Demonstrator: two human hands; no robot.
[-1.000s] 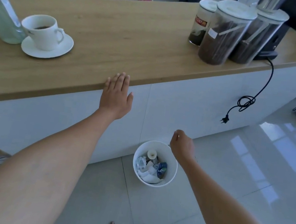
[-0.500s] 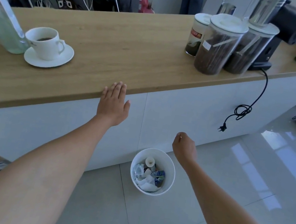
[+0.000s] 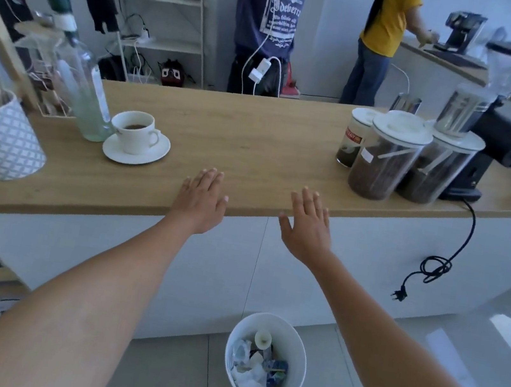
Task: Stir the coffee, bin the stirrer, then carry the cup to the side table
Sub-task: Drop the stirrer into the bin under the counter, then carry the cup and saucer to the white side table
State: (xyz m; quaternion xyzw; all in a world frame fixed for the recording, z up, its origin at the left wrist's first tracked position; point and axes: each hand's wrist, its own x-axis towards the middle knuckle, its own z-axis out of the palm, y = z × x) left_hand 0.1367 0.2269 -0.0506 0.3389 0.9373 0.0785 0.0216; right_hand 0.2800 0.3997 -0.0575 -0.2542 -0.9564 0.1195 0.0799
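At the near edge of the long wooden counter (image 3: 255,146), left hand (image 3: 201,199) and right hand (image 3: 307,226) lie flat, fingers spread, grasping nothing. Left of centre sits the white coffee cup (image 3: 135,131) on its saucer (image 3: 136,147); bottom centre, the white round bin (image 3: 266,359) holds rubbish.

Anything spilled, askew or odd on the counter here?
No spill: the cup sits upright on its saucer. One oddity: the grinder's power cord dangles unplugged down the counter front.
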